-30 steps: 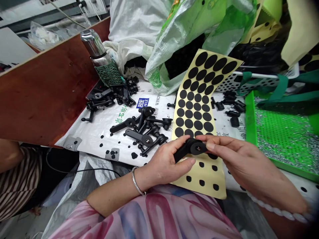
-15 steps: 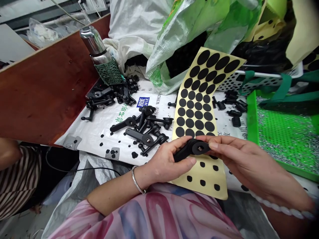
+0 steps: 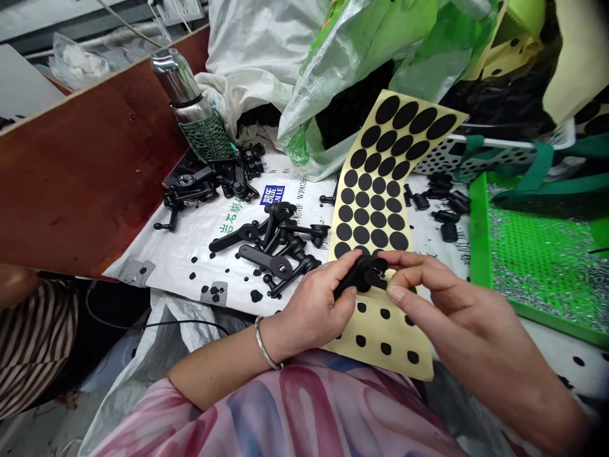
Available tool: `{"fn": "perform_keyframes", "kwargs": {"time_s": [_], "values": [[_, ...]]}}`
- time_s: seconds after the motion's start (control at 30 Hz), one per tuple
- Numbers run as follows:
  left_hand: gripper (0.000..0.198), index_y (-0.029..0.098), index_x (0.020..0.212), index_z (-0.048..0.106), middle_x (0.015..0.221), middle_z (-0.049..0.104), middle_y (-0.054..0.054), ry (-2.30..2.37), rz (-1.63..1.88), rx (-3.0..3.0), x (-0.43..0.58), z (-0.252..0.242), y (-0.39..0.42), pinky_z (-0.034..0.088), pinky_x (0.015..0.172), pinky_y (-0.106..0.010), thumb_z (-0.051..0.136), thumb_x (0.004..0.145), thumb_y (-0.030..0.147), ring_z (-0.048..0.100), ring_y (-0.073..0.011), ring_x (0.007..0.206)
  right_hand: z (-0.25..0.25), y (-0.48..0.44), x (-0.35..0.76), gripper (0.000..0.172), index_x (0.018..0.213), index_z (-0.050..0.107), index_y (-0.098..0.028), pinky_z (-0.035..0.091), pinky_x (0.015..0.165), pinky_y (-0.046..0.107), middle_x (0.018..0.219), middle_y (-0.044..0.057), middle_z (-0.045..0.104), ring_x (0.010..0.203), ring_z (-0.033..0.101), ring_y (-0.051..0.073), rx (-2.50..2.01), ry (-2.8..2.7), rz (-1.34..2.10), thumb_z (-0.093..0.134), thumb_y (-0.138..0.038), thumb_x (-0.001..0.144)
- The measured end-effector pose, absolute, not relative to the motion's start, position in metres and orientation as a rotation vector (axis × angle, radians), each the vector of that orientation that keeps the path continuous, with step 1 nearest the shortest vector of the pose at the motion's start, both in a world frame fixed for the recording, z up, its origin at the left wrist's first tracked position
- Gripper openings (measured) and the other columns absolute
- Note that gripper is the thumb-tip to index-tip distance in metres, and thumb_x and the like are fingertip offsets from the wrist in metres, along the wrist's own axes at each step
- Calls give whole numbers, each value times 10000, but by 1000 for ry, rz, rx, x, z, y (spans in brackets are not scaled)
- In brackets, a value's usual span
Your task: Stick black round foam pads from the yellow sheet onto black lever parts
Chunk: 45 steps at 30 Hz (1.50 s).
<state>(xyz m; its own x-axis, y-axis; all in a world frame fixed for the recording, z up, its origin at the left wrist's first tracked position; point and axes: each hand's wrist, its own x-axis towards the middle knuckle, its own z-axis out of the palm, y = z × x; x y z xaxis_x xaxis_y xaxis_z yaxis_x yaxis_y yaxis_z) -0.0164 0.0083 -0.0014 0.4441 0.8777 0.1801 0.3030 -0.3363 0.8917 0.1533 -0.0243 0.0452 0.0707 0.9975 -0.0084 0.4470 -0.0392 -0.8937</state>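
Two hands pinch a black lever handle (image 3: 360,277) over a sheet of black dots.

The left hand (image 3: 314,304) has a firm, closed grip around the handle's arm, and the right hand (image 3: 457,311) holds a narrow grip at its round head, fingertips (image 3: 387,257) on the rim. The handle sits between the hands, just above the yellow-backed sheet of black dots (image 3: 380,333), which lies across a white woven sack (image 3: 157,263) on the desk. Beside the sheet lies a heap of matching handles (image 3: 271,244), with more black parts (image 3: 440,203) on its far side. A steel flask (image 3: 178,79) in a green mesh sleeve stands at the reddish wooden board (image 3: 85,171). To the right sits a green tray of small screws (image 3: 547,266). A co-worker's striped sleeve (image 3: 33,336) shows at the left edge.
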Motion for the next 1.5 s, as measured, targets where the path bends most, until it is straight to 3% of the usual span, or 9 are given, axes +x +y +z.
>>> {"fn": "perform_keyframes", "kwargs": {"time_s": [0.1,0.2,0.4,0.5,0.77,1.03,1.23,1.5], "values": [[537,141,1349,420,1261,573,-97,977,872,1744,-16,-1,10,445,996,-338,496,818,138,569,-203,1114,47,-32,155,178,711,615,-261,393,960,420,1221,27,561,1216,451,296,-1540,-1558,873,581,-419,786],[531,105,1328,435,1174,625,-110,905,811,1480,-15,1,12,479,943,-321,507,803,133,597,-209,1074,46,-32,166,193,725,614,-277,297,1054,431,1292,-19,526,1281,377,284,-1546,-1464,1008,613,-460,787],[549,102,1303,467,1158,632,-124,840,746,1275,-11,8,10,478,921,-313,534,758,113,578,-227,1103,43,-10,175,259,708,690,-253,379,1018,448,1239,39,588,1182,486,324,-1502,-953,1504,754,-487,617],[550,104,1296,473,1194,617,-123,814,739,1286,-11,10,9,449,966,-320,523,749,91,561,-222,1132,45,-4,171,287,732,716,-257,348,1047,445,1228,47,597,1168,497,321,-1497,-876,1587,787,-475,559],[541,92,1285,478,1262,578,-119,812,751,1391,-12,7,9,447,975,-304,511,746,80,565,-208,1130,43,-5,171,308,749,722,-266,339,1052,448,1216,39,605,1151,512,311,-1517,-826,1604,808,-466,530],[533,96,1298,469,1184,626,-105,867,779,1470,-12,1,9,456,960,-303,510,767,88,587,-204,1090,41,-12,174,247,678,709,-276,332,1052,427,1199,27,612,1179,483,292,-1500,-976,1525,751,-514,629],[538,130,1298,475,1186,627,-82,860,777,1500,-12,1,7,463,947,-295,519,764,86,597,-191,1061,39,-9,172,288,600,669,-243,328,1045,433,1196,45,613,1181,478,326,-1498,-962,1496,762,-515,593],[533,100,1295,471,1153,642,-90,863,780,1547,-11,3,7,477,919,-287,503,763,80,611,-181,1014,36,-8,171,234,637,682,-261,308,1063,446,1193,30,608,1201,461,316,-1481,-967,1521,749,-486,636]]}}
